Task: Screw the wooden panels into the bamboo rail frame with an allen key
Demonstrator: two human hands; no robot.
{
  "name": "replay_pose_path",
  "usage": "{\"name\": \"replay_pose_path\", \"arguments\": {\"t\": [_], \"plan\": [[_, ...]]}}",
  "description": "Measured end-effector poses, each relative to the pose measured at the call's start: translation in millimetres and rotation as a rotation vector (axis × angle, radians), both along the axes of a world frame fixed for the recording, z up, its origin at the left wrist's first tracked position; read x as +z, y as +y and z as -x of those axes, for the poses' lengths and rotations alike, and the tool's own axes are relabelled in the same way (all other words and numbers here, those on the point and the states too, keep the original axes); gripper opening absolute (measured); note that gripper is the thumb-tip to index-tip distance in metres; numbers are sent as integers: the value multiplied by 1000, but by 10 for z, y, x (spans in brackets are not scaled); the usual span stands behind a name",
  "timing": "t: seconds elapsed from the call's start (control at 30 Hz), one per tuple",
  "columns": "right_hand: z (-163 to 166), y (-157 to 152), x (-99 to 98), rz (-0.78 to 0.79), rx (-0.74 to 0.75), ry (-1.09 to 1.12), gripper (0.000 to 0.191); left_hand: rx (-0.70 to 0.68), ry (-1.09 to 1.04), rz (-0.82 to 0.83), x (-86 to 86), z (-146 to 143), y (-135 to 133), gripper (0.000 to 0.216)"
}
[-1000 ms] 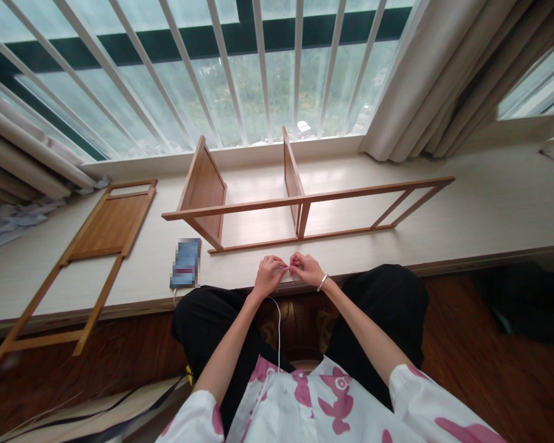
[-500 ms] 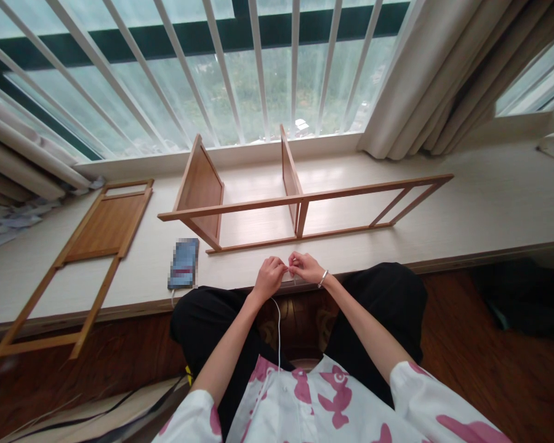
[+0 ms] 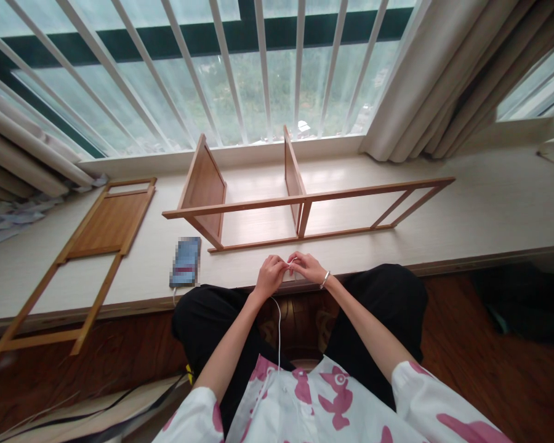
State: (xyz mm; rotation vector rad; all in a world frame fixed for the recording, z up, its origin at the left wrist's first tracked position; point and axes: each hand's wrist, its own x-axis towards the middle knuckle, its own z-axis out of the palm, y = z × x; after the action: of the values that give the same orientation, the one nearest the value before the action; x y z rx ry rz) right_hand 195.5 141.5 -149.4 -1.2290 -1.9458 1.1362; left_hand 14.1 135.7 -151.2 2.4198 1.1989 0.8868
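My left hand [image 3: 271, 275] is closed in a pinch just in front of the wooden frame, its fingertips meeting those of my right hand [image 3: 306, 267]. Between them shows a small, thin white thing [image 3: 291, 264], too small to name. My right hand is closed on it too, thumb and fingers bent together; a silver bracelet [image 3: 324, 280] circles that wrist. A white cord [image 3: 279, 326] runs from my shirt up to my left wrist, where it passes out of sight. Beyond both hands, a wooden shelf frame [image 3: 305, 198] stands on its side, with two panels [image 3: 202, 183] upright in it.
A second wooden frame with a panel [image 3: 113, 220] lies flat at the left, overhanging the edge of the white ledge [image 3: 498, 203]. A phone [image 3: 185, 263] with a white cable lies left of my hands. Behind are a barred window [image 3: 244, 80] and beige curtains [image 3: 410, 86].
My hands stay almost in place, with small finger movements; more of the white thing shows between the fingertips. The whole view has shifted slightly. The frames have not moved.
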Motion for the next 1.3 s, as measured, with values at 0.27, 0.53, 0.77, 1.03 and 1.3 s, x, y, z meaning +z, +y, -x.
{"name": "replay_pose_path", "arguments": {"t": [0.27, 0.53, 0.77, 1.03, 1.3], "plan": [[52, -12, -24, -16, -129, 60, 27, 163, -196, 89, 21, 60, 87, 14], [71, -39, -21, -82, -211, -89, 25, 248, -267, 142, -38, 71, 160, 16], [74, -38, -73, -98, -250, -95, 21, 222, -255, 168, -66, 66, 152, 18], [42, -42, -69, -66, -250, 0, 25, 172, -253, 190, -43, 81, 142, 19], [48, -47, -93, -46, -288, 50, 27, 179, -276, 162, -24, 68, 146, 17]]}}
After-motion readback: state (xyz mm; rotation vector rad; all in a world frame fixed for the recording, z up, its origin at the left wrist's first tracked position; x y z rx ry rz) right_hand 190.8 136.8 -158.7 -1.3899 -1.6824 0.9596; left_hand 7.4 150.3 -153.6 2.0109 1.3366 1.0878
